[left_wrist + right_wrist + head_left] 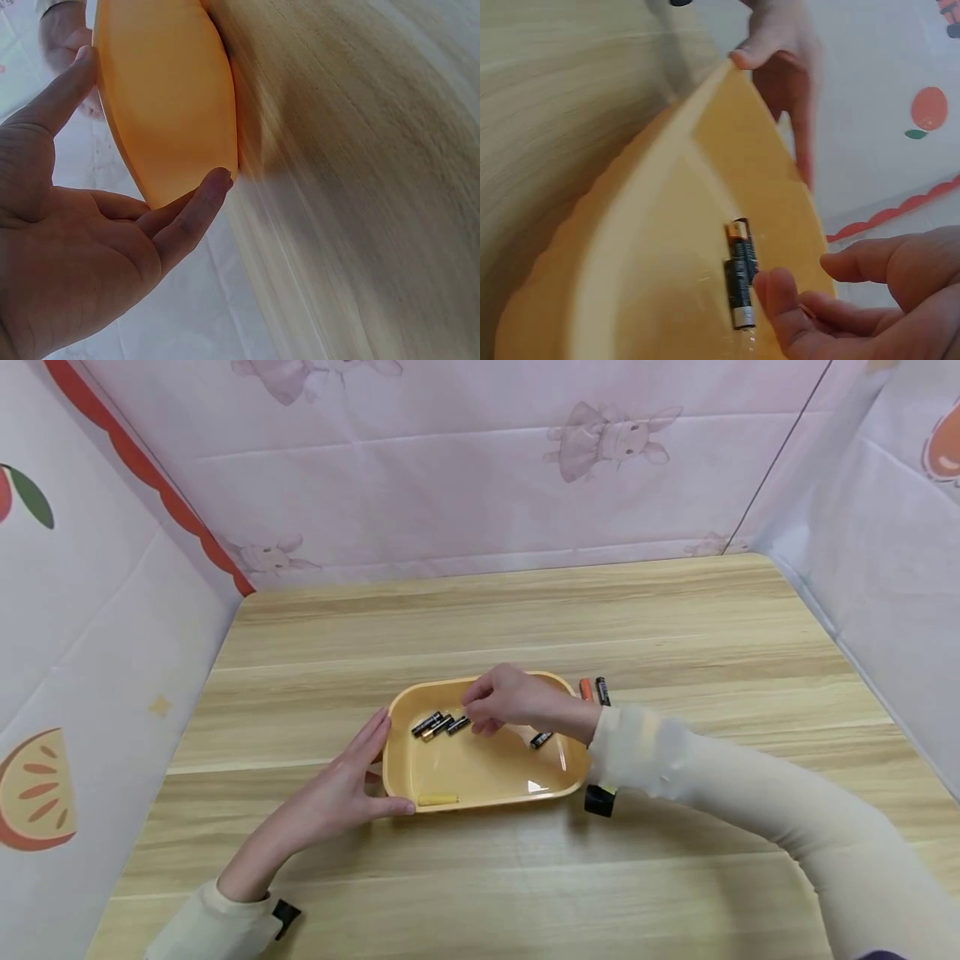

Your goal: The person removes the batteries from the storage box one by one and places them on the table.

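Note:
A yellow plastic tray (487, 777) stands on the wooden table. My left hand (341, 797) holds its left end, thumb on the front rim and fingers against the outer wall, as the left wrist view also shows. Inside the tray, several black batteries (437, 728) lie side by side near the left end. My right hand (510, 696) is over the tray, fingertips beside the nearest of these batteries. In the right wrist view its thumb and index fingertips (778, 286) stand apart. One more black battery (540, 740) lies below the right wrist, and a yellow battery (438, 799) lies along the front wall.
Outside the tray's right end, an orange battery (586, 689) and a black-and-silver battery (603, 691) lie on the table (480, 627), partly behind the right forearm. Printed cloth walls (465, 502) enclose the table's back and sides. Small black devices sit at both cuffs.

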{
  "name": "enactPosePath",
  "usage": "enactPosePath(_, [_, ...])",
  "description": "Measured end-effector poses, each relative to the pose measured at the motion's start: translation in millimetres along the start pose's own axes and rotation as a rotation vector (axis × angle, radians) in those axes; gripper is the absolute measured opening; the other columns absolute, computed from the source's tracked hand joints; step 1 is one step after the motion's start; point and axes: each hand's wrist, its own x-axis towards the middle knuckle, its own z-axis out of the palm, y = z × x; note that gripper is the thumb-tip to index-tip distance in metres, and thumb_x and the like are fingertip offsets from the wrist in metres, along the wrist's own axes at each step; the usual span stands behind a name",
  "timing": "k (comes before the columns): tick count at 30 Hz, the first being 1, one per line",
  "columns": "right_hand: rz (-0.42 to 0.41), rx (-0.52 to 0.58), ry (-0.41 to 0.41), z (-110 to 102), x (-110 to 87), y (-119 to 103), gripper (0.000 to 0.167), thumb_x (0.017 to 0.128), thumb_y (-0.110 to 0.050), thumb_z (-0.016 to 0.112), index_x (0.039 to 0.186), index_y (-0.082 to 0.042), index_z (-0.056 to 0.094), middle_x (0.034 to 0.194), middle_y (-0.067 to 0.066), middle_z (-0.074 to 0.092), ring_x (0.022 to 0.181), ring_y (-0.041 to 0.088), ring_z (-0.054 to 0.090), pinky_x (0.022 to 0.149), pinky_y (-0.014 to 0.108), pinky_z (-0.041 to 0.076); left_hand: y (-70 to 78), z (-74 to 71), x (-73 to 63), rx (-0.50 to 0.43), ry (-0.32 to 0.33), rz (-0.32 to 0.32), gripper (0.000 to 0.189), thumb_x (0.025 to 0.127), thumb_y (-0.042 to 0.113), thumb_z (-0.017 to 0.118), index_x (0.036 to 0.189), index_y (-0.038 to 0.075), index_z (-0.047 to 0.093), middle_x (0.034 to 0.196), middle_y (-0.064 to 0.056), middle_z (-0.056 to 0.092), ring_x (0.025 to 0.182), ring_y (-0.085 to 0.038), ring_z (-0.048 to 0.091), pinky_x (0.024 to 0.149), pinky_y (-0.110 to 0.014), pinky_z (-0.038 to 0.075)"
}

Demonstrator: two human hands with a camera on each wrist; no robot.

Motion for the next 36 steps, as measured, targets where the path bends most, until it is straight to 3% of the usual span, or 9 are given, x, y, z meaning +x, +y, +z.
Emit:
enactPosePath(4, [-0.012,-0.034,0.004,7,6.2,6,0.037,0.099,0.003,0.062,0.134,0.015,0.058,0.118,0.027,0.069,0.092,0.033,0.071,0.079,0.035,0.062,-1.6,0.6,0.7,-0.009,-0.007,0.013,0.119,0.083,0.023,0.089,0.164,0.000,0.006,0.172,-0.015,-0.003,0.131,-0.034,0.052,0.095,-0.035,0.057])
enactPosePath(6, [-0.025,-0.106,0.015,10,9.4,11,0.034,0.098,0.003,0.063,0.130,0.012,0.062,0.110,0.023,0.072,0.086,0.030,0.071,0.075,0.032,0.062,-1.9,1.2,1.5,-0.008,-0.009,0.009,0.119,0.083,0.023,0.090,0.165,0.000,0.006,0.172,-0.013,-0.003,0.131,-0.034,0.052,0.095,-0.033,0.057])
enactPosePath(10, [-0.111,-0.395,0.064,14,13.9,17,0.022,0.092,0.001,0.069,0.113,0.003,0.075,0.092,0.008,0.074,0.071,0.016,0.067,0.065,0.022,0.054,-2.0,2.0,3.0,-0.008,-0.011,-0.004,0.121,0.082,0.021,0.091,0.165,0.002,0.006,0.173,-0.011,-0.003,0.130,-0.032,0.053,0.095,-0.032,0.056])
enactPosePath(13, [-0.191,-0.584,0.100,17,15.5,20,0.018,0.085,0.003,0.071,0.098,-0.003,0.080,0.088,0.001,0.071,0.068,0.009,0.057,0.061,0.019,0.045,-2.7,2.2,2.7,-0.006,-0.006,0.003,0.120,0.082,0.022,0.091,0.165,0.001,0.007,0.173,-0.012,-0.003,0.130,-0.033,0.054,0.095,-0.033,0.057])
enactPosePath(19, [-0.215,-0.728,0.103,23,15.4,21,0.028,0.076,0.013,0.065,0.088,-0.005,0.081,0.089,0.002,0.071,0.070,0.010,0.053,0.057,0.019,0.043,-2.6,2.7,1.9,0.007,-0.003,-0.003,0.121,0.082,0.025,0.091,0.165,0.001,0.007,0.173,-0.012,-0.003,0.132,-0.033,0.052,0.095,-0.032,0.056])
enactPosePath(23, [-0.194,-0.754,0.094,24,14.6,22,0.030,0.075,0.015,0.063,0.086,-0.007,0.080,0.085,0.001,0.071,0.066,0.011,0.053,0.053,0.020,0.042,-2.5,3.4,1.9,0.010,-0.003,-0.005,0.120,0.082,0.025,0.090,0.165,0.000,0.007,0.173,-0.013,-0.003,0.133,-0.033,0.052,0.096,-0.032,0.056])
enactPosePath(29, [-0.142,-0.730,0.068,17,6.5,15,0.013,0.085,0.001,0.071,0.092,-0.008,0.078,0.085,-0.001,0.069,0.071,0.011,0.058,0.059,0.021,0.047,-3.3,3.5,0.4,0.009,0.008,0.019,0.118,0.082,0.024,0.090,0.164,-0.002,0.008,0.172,-0.015,-0.002,0.131,-0.034,0.053,0.094,-0.033,0.057])
enactPosePath(36, [-0.184,-0.500,0.061,-8,-18.9,-6,0.012,0.096,-0.006,0.068,0.107,-0.002,0.072,0.083,0.005,0.070,0.068,0.020,0.065,0.055,0.023,0.051,-3.5,3.8,1.6,0.008,0.003,-0.005,0.120,0.082,0.023,0.091,0.165,0.001,0.007,0.173,-0.012,-0.002,0.134,-0.034,0.051,0.096,-0.032,0.056])
